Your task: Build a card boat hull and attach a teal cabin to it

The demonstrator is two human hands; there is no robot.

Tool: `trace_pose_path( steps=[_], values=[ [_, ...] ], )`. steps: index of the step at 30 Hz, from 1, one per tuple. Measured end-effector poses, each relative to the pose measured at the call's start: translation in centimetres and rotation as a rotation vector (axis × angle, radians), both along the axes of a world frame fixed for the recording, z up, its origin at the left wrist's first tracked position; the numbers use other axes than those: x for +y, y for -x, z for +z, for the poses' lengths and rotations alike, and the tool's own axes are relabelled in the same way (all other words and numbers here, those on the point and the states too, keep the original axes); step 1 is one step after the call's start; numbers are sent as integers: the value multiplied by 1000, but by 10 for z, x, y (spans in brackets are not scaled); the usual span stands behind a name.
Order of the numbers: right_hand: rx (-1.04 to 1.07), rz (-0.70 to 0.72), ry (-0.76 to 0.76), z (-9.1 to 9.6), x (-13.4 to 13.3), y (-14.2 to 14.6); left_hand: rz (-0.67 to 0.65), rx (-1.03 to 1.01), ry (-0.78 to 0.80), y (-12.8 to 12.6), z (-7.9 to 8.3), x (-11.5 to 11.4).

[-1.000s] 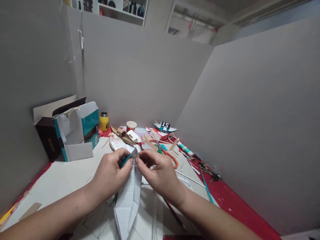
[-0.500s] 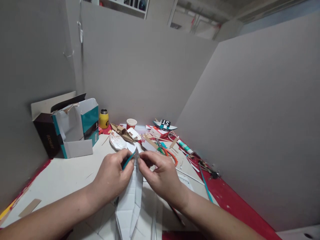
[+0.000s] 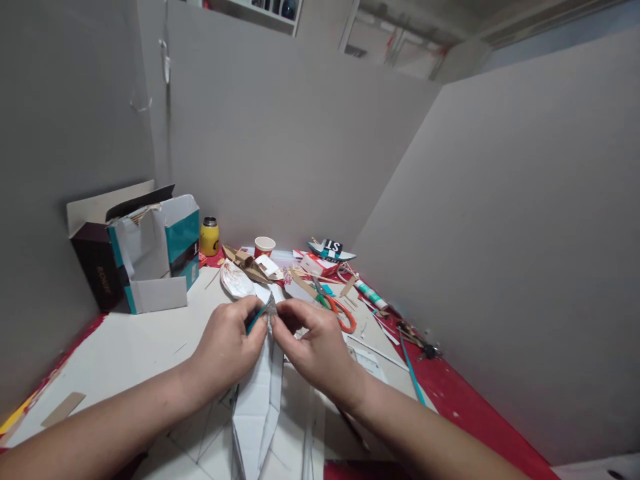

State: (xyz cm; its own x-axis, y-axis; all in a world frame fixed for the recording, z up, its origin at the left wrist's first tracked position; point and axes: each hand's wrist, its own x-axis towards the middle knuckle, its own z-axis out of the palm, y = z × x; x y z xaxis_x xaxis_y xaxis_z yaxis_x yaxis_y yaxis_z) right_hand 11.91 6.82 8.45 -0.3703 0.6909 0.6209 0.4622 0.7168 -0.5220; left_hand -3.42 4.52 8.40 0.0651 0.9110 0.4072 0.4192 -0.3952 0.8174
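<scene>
Between my hands is a long, folded white cardboard boat shape (image 3: 257,407), its narrow far tip pointing away from me and its near end reaching the bottom edge. My left hand (image 3: 233,333) pinches the left side of that tip, where a teal outer face shows. Thumb and fingers of my right hand (image 3: 313,340) close on the tip's right side, very near the left fingertips. A small grey, rough patch shows at the tip between them. Just beyond the right hand lie orange-handled scissors (image 3: 345,317).
An open teal and white box (image 3: 183,240) stands at left beside a yellow bottle (image 3: 209,237). Farther back are a paper cup (image 3: 265,247), a brown cardboard boat (image 3: 245,261) and a teal-white boat (image 3: 331,251). A glue tube (image 3: 371,294) lies right. Grey partitions surround the table.
My right fingers have shifted slightly left, closer to the left ones at the cardboard tip. The left hand keeps its pinch. The camera view has moved a little.
</scene>
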Motion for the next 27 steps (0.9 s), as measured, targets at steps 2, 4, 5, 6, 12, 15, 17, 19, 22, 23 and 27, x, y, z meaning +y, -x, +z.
trace_pose_path(
  steps=[2, 4, 5, 6, 12, 15, 17, 19, 22, 23, 27],
  values=[
    [7, 14, 17, -1, 2, 0, -7, -20, 12, 0, -2, 2],
    [24, 43, 57, -3, 4, -1, -18, -38, 21, 1, -2, 5],
    [40, 64, 87, -3, 5, -2, -26, -45, 23, 2, -1, 6],
    [64, 86, 119, -3, 6, -3, -35, -51, 23, 3, 1, 7],
    [137, 179, 163, 2, 7, -5, -75, -81, 25, 10, 16, 10],
    [-26, 173, 10, 7, 7, -6, -77, -92, 24, 11, 17, 9],
    [-118, 150, -77, 10, 7, -7, -70, -101, 22, 11, 15, 9],
    [-140, 150, -93, 15, 8, -8, -59, -113, 20, 11, 13, 9],
    [-111, 174, -64, 22, 7, -9, -86, -129, -6, 10, 12, 6],
    [-101, 182, -60, 24, 6, -9, -106, -130, -15, 10, 13, 5],
    [-15, 173, -11, 27, 3, -9, -137, -104, -44, 9, 20, -1]
  ],
)
